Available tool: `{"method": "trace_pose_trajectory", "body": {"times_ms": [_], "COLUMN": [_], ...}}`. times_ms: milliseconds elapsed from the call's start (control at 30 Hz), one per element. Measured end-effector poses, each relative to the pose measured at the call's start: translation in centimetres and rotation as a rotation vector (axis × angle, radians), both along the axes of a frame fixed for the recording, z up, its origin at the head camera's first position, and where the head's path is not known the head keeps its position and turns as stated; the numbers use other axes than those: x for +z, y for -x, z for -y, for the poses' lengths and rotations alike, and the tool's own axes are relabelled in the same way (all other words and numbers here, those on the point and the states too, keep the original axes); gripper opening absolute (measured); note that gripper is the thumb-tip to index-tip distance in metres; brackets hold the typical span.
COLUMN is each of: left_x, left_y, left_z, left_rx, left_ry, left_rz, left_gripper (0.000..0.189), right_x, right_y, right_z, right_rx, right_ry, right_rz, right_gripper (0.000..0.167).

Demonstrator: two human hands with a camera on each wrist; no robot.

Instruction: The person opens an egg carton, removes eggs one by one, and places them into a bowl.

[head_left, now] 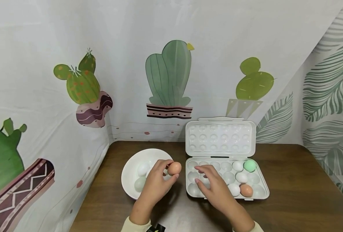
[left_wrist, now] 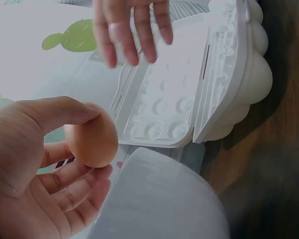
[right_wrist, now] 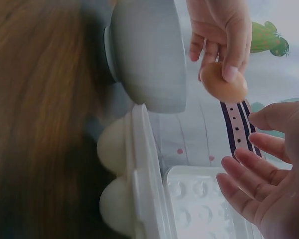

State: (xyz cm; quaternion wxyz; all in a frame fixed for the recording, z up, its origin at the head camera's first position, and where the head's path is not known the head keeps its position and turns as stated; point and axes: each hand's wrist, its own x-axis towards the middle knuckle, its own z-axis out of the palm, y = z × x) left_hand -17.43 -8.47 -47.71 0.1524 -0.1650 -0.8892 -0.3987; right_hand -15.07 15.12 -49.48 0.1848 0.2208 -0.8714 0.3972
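My left hand [head_left: 156, 184] pinches a brown egg [head_left: 174, 168] between thumb and fingers, above the right side of a white bowl [head_left: 126, 170]. In the left wrist view the thumb lies over the top of this egg [left_wrist: 93, 139]. My right hand [head_left: 216, 190] hangs over the left half of an opened white egg carton [head_left: 266, 190], fingers spread and holding nothing. The carton's right half holds a green egg [head_left: 249, 166], several white eggs [head_left: 241, 178] and another brown egg [head_left: 246, 190]. Inside the bowl are a white egg [head_left: 143, 169] and a pale greenish egg [head_left: 140, 184]; my left hand hides part of it.
The carton's lid [head_left: 220, 138] stands raised at the back, against a cactus-print cloth [head_left: 212, 80]. Bowl and carton sit side by side on a dark brown wooden table [head_left: 293, 180], whose surface extends to the right of the carton.
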Motion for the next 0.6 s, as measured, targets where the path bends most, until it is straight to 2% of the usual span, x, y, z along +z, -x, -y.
{"method": "trace_pose_trajectory", "body": {"times_ms": [100, 433, 600], "left_x": [0.0, 0.1, 0.1], "left_y": [0.1, 0.5, 0.7], "left_z": [0.3, 2.1, 2.9], "left_rx": [0.005, 0.064, 0.060], "left_ry": [0.012, 0.107, 0.118], "left_rz": [0.005, 0.129, 0.148], "left_gripper": [0.046, 0.043, 0.042], "right_x": [-0.3, -1.9, -2.4], "right_y": [-0.2, -0.9, -1.2], "right_z": [-0.6, -3.2, -4.3], "right_rx": [-0.038, -0.137, -0.164], "right_ry": [-0.033, -0.113, -0.134], "right_rz": [-0.009, -0.053, -0.070], "right_gripper": [0.045, 0.042, 0.040]}}
